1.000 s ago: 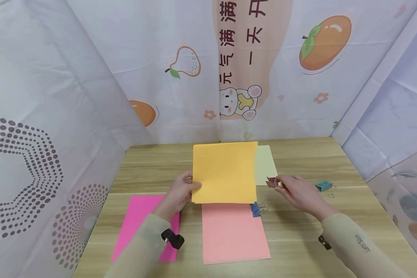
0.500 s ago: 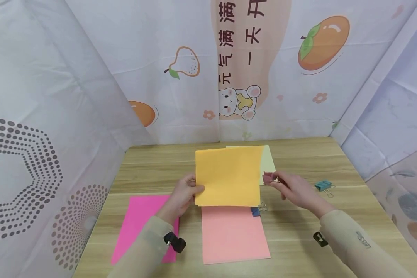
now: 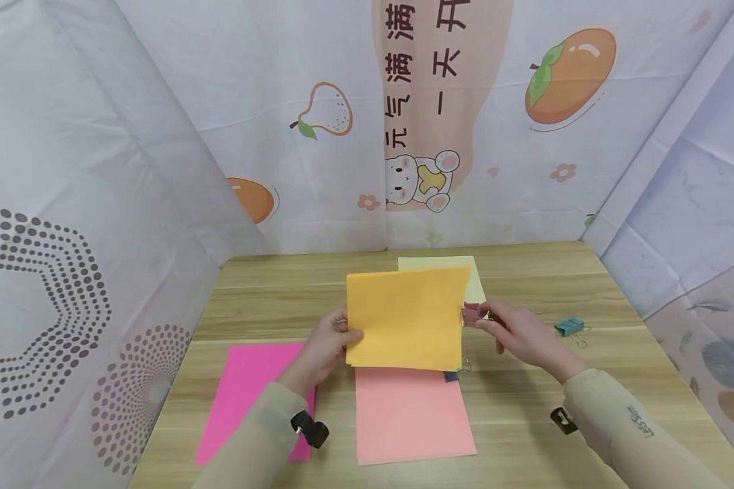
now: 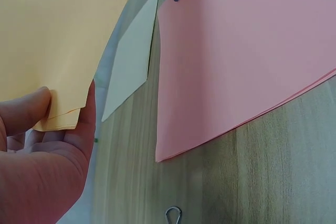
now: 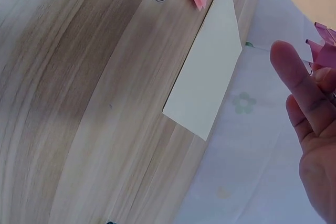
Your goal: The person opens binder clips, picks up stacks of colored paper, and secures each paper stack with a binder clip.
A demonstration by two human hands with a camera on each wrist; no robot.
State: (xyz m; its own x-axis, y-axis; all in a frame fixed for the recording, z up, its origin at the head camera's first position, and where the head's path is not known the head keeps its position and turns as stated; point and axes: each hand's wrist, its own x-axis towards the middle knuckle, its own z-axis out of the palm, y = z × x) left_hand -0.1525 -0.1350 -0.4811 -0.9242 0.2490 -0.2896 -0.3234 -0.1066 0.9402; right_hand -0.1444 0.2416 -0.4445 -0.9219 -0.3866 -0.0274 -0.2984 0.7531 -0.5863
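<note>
My left hand [image 3: 325, 343] grips a small stack of orange-yellow paper [image 3: 406, 319] by its left edge, thumb in front and fingers behind. In the left wrist view, the sheets' corners [image 4: 60, 121] lie slightly out of line. My right hand [image 3: 522, 333] pinches a dark pink binder clip [image 3: 473, 314] by its handles, right at the stack's right edge. The clip's two lips [image 5: 316, 43] stand apart in the right wrist view. Below the stack lies salmon-pink paper [image 3: 412, 418] with a blue binder clip [image 3: 451, 376] on its upper right corner, partly covered by the stack.
Magenta paper [image 3: 245, 401] lies to the left, partly under my left forearm. Pale yellow paper [image 3: 474, 285] lies behind the stack. A teal binder clip [image 3: 569, 327] rests on the wooden table [image 3: 544, 272] at right. A printed curtain [image 3: 342, 170] hangs behind.
The stack has moved down and slightly right, with its right edge now meeting the dark pink clip. My right hand has turned the clip toward the stack.
</note>
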